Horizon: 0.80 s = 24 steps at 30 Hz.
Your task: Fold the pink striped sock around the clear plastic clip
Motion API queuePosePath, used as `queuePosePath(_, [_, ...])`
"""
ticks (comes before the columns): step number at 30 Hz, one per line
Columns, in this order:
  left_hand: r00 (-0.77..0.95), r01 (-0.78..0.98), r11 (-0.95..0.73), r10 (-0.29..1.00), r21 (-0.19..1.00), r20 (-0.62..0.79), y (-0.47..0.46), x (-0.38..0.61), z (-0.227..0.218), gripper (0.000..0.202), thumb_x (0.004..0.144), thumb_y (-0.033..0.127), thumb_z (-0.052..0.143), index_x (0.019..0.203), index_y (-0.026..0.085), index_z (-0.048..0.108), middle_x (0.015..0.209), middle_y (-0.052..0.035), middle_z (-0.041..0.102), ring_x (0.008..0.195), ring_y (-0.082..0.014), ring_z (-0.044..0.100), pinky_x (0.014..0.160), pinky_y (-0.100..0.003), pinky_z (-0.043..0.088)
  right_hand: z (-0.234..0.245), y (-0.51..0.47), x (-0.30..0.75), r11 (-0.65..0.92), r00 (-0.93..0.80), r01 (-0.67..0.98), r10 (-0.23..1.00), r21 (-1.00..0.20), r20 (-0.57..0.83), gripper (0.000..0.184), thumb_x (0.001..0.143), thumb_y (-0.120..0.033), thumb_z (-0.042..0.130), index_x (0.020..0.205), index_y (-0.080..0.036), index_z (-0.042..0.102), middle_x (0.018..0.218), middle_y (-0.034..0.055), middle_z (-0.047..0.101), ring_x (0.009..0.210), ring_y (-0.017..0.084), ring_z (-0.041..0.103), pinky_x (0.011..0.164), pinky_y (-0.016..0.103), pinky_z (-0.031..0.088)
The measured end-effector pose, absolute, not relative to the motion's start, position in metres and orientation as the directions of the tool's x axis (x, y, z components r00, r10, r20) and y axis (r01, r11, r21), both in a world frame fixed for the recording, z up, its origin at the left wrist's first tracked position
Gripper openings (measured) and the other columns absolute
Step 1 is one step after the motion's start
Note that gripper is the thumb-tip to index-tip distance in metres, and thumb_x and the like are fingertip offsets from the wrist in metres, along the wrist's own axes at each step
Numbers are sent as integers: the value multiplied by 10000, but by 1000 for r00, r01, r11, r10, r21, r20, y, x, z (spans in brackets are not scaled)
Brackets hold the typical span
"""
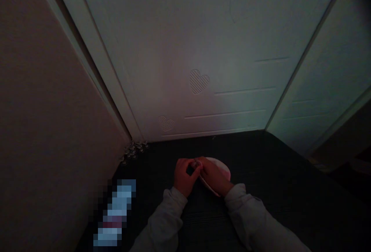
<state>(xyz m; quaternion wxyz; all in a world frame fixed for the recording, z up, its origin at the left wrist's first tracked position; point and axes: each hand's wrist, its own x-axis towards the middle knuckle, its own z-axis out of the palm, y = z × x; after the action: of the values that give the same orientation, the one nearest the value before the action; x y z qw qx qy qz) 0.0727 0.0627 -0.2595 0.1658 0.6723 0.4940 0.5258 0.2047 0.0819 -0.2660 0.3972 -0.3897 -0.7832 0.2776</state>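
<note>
My left hand (184,176) and my right hand (216,177) meet over the dark tabletop (203,225). Their fingertips are pinched together around a small pinkish thing (196,163), too dim and too covered to name. Beneath my right hand lies a pale, rounded, plate-like thing (224,169), tinted pink; my hand and wrist hide much of it. My left hand is just to the left of its edge. Light long sleeves reach down to both wrists.
A pale panel with embossed hearts (199,82) rises behind the tabletop. Several small shiny pieces (135,149) are heaped in the back left corner, beside a wall (58,147). A bright, pixelated long object (116,213) lies at the lower left. The room is dim.
</note>
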Motion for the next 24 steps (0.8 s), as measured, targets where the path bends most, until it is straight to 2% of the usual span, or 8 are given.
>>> queuePosePath(5, [65,505,-574,770,645,635,59,73,-257,140,676,273,637,803,214,635,780,-58,620,784,-220,516,762,-368,389,-268,85,205,542,-372,395,832,-742,410,175,816,-171,422,885,-191,582,856,45,589,788,171,525,721,290,398])
queuePosePath(10, [136,522,-599,761,608,634,58,73,-258,188,673,273,640,853,219,639,813,-75,626,810,-236,515,773,-381,388,-266,87,207,506,-369,535,860,-677,351,145,792,-173,454,817,-189,596,828,57,617,786,188,532,741,302,377])
queuePosePath(12, [111,498,-591,769,634,630,58,73,-258,203,660,274,653,856,225,637,819,-73,628,820,-241,514,779,-387,386,-266,88,208,489,-339,563,872,-667,353,162,791,-181,457,882,-188,590,872,68,625,827,196,537,762,304,366])
queuePosePath(15, [34,470,-562,781,680,623,58,74,-258,191,646,277,666,826,226,634,795,-59,624,803,-233,511,781,-389,384,-269,90,211,390,-225,566,921,-726,319,210,792,-228,472,979,-170,546,905,82,626,821,192,554,720,285,373])
queuePosePath(17, [-2,466,-538,793,702,609,58,74,-257,174,647,278,663,810,225,630,780,-51,617,794,-225,507,774,-381,385,-271,91,214,306,-161,556,952,-773,261,188,793,-277,477,922,-160,547,850,74,630,764,183,561,666,271,375])
queuePosePath(20, [-46,448,-484,827,752,560,61,73,-258,165,649,281,658,799,221,628,778,-45,604,783,-211,511,736,-348,398,-273,93,216,283,-171,559,959,-779,226,171,797,-308,463,777,-165,555,778,58,626,714,174,555,636,266,365])
queuePosePath(24, [-124,345,-307,922,887,367,72,68,-266,200,660,294,640,832,192,628,806,-46,601,742,-183,534,660,-300,411,-269,91,216,272,-154,548,962,-791,224,187,791,-334,470,779,-169,559,782,61,629,725,182,561,651,272,371])
